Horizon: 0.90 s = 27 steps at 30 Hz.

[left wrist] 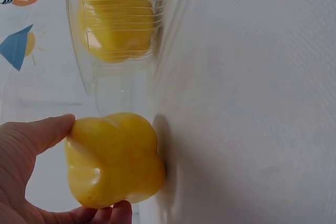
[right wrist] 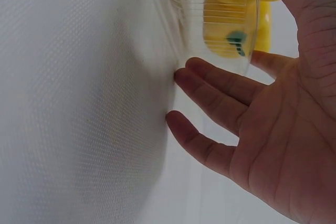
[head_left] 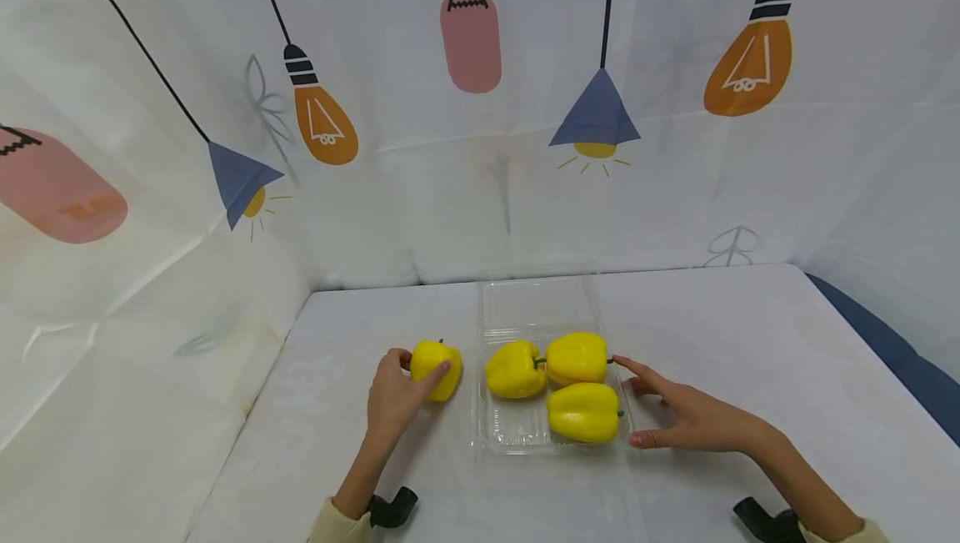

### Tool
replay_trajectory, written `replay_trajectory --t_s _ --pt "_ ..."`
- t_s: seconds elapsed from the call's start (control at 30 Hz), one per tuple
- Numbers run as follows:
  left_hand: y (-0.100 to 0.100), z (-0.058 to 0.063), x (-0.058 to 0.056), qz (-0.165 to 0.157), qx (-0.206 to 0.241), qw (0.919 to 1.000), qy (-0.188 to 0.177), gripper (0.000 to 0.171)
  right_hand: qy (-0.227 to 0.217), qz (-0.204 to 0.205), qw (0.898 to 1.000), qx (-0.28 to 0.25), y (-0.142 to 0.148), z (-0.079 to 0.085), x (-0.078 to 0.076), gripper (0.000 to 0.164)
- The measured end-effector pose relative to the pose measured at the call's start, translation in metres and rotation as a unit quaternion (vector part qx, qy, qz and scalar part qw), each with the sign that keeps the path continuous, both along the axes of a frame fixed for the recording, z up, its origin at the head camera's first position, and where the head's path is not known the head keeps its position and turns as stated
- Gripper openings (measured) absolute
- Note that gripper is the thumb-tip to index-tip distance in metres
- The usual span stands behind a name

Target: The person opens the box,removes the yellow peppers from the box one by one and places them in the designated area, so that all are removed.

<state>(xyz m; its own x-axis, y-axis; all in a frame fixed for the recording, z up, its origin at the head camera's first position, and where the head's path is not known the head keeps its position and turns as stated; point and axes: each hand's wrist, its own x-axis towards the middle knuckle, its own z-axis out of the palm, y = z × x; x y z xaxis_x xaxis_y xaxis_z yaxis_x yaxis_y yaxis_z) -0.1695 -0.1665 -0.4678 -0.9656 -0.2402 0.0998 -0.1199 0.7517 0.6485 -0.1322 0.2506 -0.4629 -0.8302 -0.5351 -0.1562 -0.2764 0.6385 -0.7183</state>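
Observation:
My left hand (head_left: pixel 395 397) grips a yellow bell pepper (head_left: pixel 444 369) left of a clear plastic container (head_left: pixel 513 436). In the left wrist view, thumb and fingers hold that pepper (left wrist: pixel 115 158) from opposite sides, close to the table surface. Three more yellow peppers lie in the container: one at left (head_left: pixel 516 369), one at upper right (head_left: pixel 576 358) and one at lower right (head_left: pixel 583 413). Beside the container's right wall is my right hand (head_left: pixel 693 419), its fingers spread and holding nothing. The right wrist view shows the hand (right wrist: pixel 294 124) with some fingertips at the table.
The container's clear lid (head_left: pixel 538 303) stands open toward the back of the white table (head_left: pixel 360 318). Behind and at the sides hangs a white sheet (head_left: pixel 420 209) printed with lamps and bulbs. Blue fabric (head_left: pixel 885 334) shows beyond the table's right edge.

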Motion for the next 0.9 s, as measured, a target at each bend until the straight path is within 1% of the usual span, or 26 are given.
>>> replay_trajectory --t_s 0.23,0.63,0.9 --pt "0.004 0.004 0.003 0.003 -0.006 0.9999 0.01 0.073 0.006 -0.002 1.0 0.009 -0.001 -0.001 0.0 0.097" --pt "0.005 0.012 0.009 0.011 -0.013 0.9998 -0.006 0.068 0.007 -0.002 1.0 0.009 -0.001 -0.001 0.0 0.097" --pt "0.011 0.021 0.014 0.0 -0.015 0.9997 0.02 0.064 0.006 -0.005 1.0 0.01 -0.001 -0.001 0.0 0.097"
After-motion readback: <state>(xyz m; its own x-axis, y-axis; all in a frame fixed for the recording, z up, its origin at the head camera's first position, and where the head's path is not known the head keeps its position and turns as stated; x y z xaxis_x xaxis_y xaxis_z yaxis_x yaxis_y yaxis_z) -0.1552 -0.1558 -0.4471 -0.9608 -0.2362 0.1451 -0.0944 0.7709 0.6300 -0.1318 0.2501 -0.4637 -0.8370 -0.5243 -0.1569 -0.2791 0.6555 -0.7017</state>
